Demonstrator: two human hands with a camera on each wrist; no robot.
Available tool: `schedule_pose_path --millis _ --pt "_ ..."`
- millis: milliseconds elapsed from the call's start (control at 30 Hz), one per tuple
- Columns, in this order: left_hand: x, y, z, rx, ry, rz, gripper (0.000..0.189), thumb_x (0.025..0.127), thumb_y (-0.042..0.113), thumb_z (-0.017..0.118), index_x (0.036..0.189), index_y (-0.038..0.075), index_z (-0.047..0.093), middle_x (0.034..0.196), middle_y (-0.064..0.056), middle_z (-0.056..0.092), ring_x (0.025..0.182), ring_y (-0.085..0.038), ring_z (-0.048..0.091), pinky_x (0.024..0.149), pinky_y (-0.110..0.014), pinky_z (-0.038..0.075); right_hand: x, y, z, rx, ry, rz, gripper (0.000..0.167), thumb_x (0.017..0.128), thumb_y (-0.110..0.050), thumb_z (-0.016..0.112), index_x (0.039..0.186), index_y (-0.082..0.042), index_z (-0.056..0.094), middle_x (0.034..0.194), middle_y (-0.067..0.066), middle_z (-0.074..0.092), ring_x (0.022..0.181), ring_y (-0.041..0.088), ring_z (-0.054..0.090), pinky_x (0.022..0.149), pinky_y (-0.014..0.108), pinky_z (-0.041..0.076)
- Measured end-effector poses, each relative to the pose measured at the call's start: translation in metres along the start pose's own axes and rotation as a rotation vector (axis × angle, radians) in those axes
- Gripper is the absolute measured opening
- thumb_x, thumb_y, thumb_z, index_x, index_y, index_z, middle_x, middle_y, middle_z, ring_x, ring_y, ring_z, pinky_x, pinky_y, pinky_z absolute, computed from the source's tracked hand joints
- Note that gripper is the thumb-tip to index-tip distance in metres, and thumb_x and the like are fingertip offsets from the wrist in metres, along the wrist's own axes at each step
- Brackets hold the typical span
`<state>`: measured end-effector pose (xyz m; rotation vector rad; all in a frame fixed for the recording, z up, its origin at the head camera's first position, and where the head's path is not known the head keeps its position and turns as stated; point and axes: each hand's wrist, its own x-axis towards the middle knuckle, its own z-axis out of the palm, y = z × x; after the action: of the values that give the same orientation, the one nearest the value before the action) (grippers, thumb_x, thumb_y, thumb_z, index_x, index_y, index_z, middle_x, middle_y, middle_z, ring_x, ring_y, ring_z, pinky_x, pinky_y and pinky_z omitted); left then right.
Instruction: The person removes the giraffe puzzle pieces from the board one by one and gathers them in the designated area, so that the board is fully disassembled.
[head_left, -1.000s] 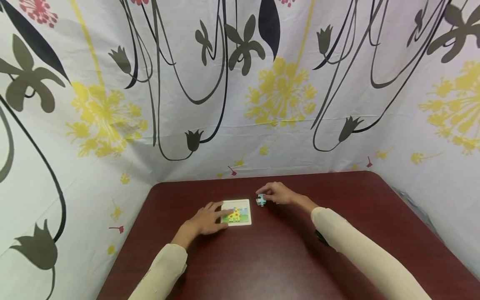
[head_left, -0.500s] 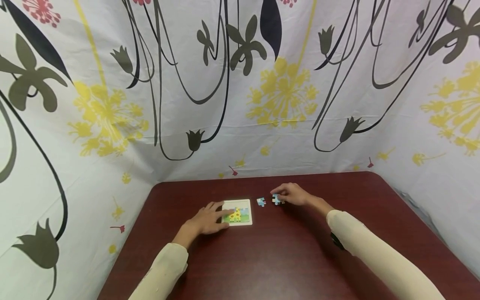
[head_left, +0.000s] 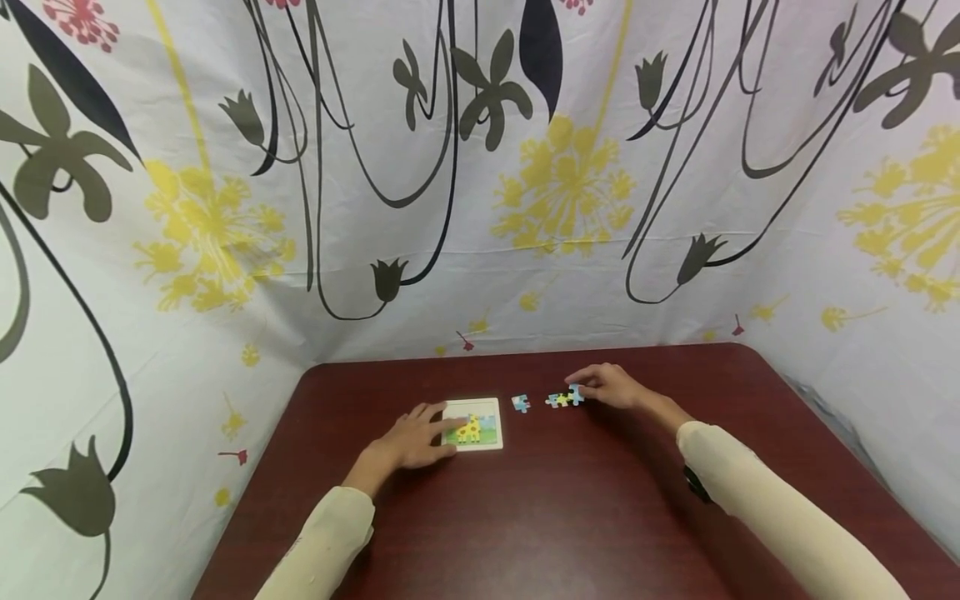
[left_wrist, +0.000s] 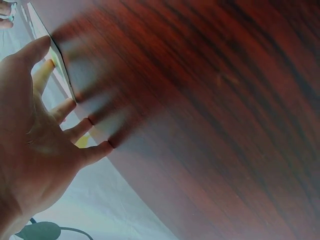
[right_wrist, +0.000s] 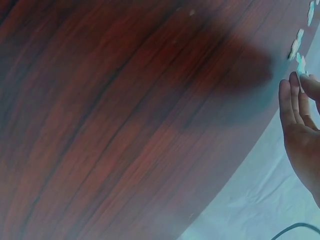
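Note:
In the head view my left hand [head_left: 414, 437] rests with spread fingers on the left side of a white-framed giraffe puzzle [head_left: 487, 447], one finger over the picture. The left wrist view shows the same hand [left_wrist: 37, 130] with straight fingers, and the puzzle [left_wrist: 62, 75] edge-on under the thumb and fingers. My right hand [head_left: 611, 387] pinches a light-blue jigsaw piece [head_left: 575, 395] between thumb and fingers; the right wrist view shows this hand [right_wrist: 302, 135] too. Just left of that piece lies a yellow-and-blue jigsaw piece [head_left: 557, 400]. Another blue-and-white jigsaw piece [head_left: 521, 403] lies nearer the puzzle.
Everything sits on a dark red wooden table [head_left: 495, 533] with rounded far corners. A white cloth [head_left: 480, 250] with printed flowers and stems hangs behind it and along both sides.
My right hand has moved right from beside the puzzle, and jigsaw pieces now lie on the table along its path. A blue piece stays in its fingers. The left hand has not moved.

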<state>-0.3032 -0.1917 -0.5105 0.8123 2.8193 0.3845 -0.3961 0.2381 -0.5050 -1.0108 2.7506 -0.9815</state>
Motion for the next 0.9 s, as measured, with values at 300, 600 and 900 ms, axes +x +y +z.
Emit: schedule_pose_path --millis 300,600,900 --pt "-0.001 0.001 -0.001 -0.007 0.013 -0.001 0.054 0.106 0.044 0.058 0.156 0.031 0.048 0.167 -0.016 0.029 0.152 -0.046 0.026 0.114 -0.074 0.025 -0.011 0.008 -0.008 -0.004 -0.021 0.031 0.026 0.1 0.004 0.063 0.125 0.006 0.07 0.113 0.021 0.074 0.077 0.016 0.066 0.064 0.026 0.044" --pt "-0.001 0.0 0.001 -0.007 0.013 -0.014 0.054 0.105 0.046 0.059 0.156 0.033 0.049 0.168 -0.014 0.029 0.152 -0.044 0.026 0.115 -0.073 0.024 -0.019 0.014 -0.01 -0.087 -0.013 0.037 0.024 0.1 0.004 0.063 0.123 0.003 0.072 0.12 0.02 0.073 0.096 0.031 0.073 0.076 0.037 0.058" --pt "-0.001 0.001 0.001 -0.019 0.025 -0.004 0.053 0.104 0.045 0.061 0.155 0.032 0.05 0.167 -0.015 0.03 0.151 -0.046 0.027 0.114 -0.074 0.025 -0.023 0.017 -0.006 -0.105 0.011 0.058 0.027 0.099 0.005 0.062 0.124 0.002 0.072 0.123 0.021 0.072 0.102 0.034 0.071 0.081 0.045 0.058"
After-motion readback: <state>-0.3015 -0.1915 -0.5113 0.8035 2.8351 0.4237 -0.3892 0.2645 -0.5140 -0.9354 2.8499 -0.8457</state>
